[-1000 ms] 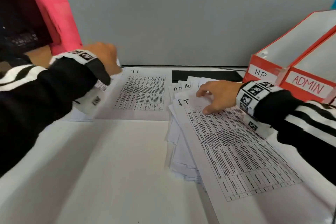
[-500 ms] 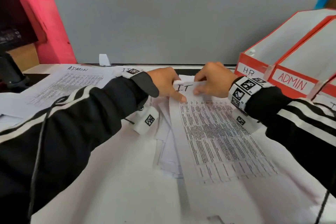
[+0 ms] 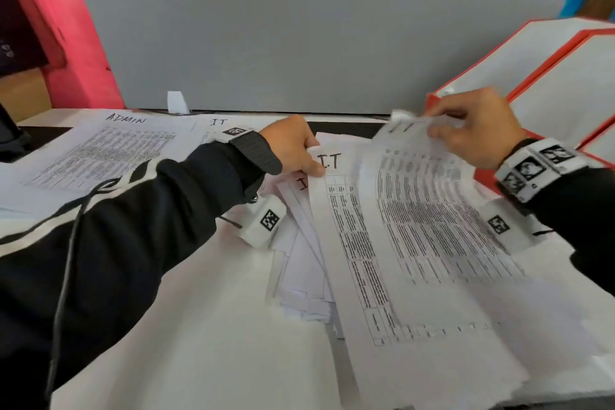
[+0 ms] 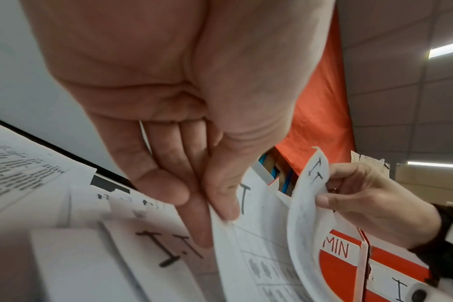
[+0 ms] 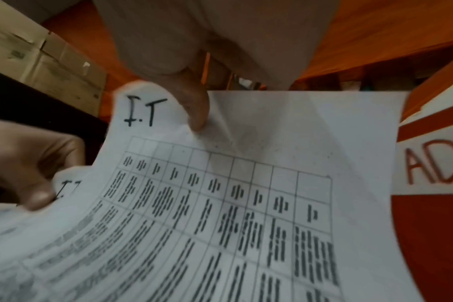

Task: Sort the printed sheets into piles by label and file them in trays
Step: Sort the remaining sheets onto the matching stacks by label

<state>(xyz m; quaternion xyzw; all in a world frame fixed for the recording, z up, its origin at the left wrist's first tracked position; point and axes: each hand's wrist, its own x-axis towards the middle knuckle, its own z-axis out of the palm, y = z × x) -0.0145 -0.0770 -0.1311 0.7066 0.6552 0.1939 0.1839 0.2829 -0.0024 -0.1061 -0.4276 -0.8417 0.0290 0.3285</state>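
Observation:
My right hand (image 3: 442,125) pinches the top edge of a printed sheet marked I.T (image 5: 246,194) and holds that edge up off the unsorted stack (image 3: 309,263). My left hand (image 3: 311,160) pinches the top left corner of the sheet beneath (image 3: 336,210), also marked I.T, thumb on top and fingers under it (image 4: 220,206). A sorted ADMIN sheet (image 3: 109,146) and an I.T sheet (image 3: 216,123) lie at the far left. Red trays labelled ADMIN (image 4: 341,259) and I.T stand to the right.
A grey divider panel (image 3: 299,43) stands upright along the back of the table. The red and white trays (image 3: 549,76) rise close behind my right hand. A dark object (image 3: 10,140) sits at the left edge. Bare white tabletop (image 3: 199,326) lies in front.
My left hand came from the left pile over to the stack. My right hand went from pressing flat on the top sheet to lifting its top edge, which uncovered the I.T sheet below.

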